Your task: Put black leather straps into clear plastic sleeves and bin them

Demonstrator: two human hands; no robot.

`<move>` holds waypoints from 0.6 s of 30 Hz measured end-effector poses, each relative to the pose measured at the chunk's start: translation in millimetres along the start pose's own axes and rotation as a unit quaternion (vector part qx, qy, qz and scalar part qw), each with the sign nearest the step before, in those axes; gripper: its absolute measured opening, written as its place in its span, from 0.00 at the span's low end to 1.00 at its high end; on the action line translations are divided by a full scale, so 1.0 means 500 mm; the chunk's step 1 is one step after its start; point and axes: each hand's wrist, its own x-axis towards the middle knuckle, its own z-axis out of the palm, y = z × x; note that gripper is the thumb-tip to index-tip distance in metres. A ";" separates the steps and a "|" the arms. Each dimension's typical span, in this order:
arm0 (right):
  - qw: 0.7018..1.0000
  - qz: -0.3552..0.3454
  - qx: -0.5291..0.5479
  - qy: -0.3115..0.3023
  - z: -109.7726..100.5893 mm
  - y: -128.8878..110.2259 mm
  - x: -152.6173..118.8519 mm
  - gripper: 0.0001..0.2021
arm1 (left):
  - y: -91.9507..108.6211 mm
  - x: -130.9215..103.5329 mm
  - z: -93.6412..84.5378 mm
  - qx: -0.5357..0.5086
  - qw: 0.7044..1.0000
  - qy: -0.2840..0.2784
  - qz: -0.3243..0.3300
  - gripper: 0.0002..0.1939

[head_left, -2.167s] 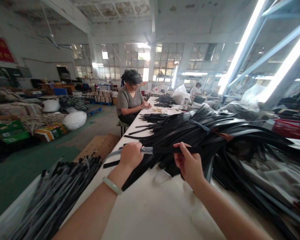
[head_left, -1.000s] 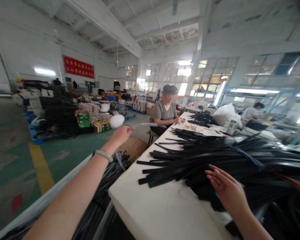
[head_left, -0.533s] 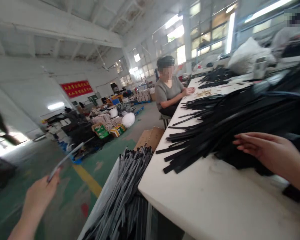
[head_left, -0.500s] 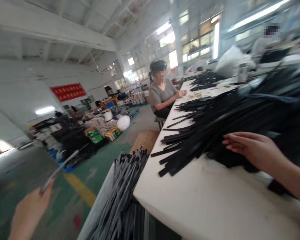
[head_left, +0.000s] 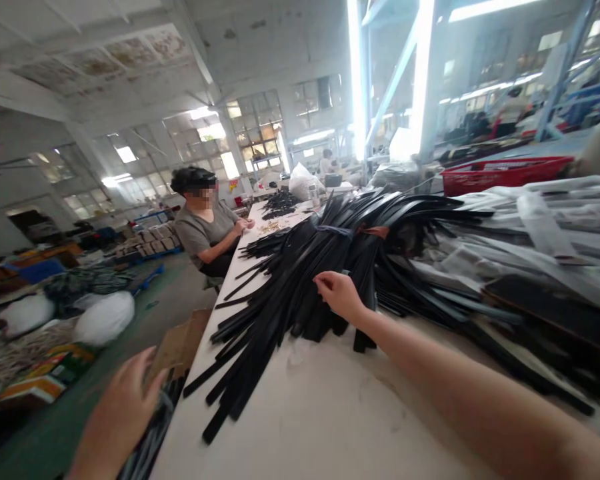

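Observation:
My left hand is over the grey strips beside the table's left edge, with its fingers apart and nothing visible in them. Black strips lie fanned out in a large pile on the white table, some tied with a dark band and an orange-brown band. My right hand hovers at or over the near side of this pile, fingers curled together; whether something thin is between them is too small to tell.
Across the table's left side sits a person. A cardboard box stands beside the table. White-wrapped bundles and a red basket are at the right. White sacks lie on the left.
The view has turned to the right. The thin grey strip that was in my left hand is gone from it, and that hand has opened near the strips beside the table.

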 end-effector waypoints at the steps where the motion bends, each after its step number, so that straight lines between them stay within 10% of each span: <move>1: 0.998 -0.053 -0.045 -0.008 -0.001 -0.004 -0.004 0.10 | 0.058 0.005 0.006 -0.025 0.997 -0.056 0.046 0.19; 6: 0.880 -0.319 -0.309 -0.167 0.004 -0.017 -0.026 0.19 | 0.389 0.010 0.069 -0.031 0.959 -0.215 0.184 0.20; 9: 0.848 -0.309 -0.372 -0.217 0.009 -0.002 -0.033 0.24 | 0.477 0.003 0.106 0.046 0.947 -0.244 0.204 0.15; 13: 0.849 -0.298 -0.375 -0.222 0.005 0.009 -0.031 0.25 | 0.441 -0.017 0.093 0.082 0.936 -0.277 0.201 0.21; 18: 0.856 -0.298 -0.363 -0.214 0.000 0.011 -0.027 0.25 | 0.313 -0.095 -0.021 0.013 0.947 -0.299 0.121 0.15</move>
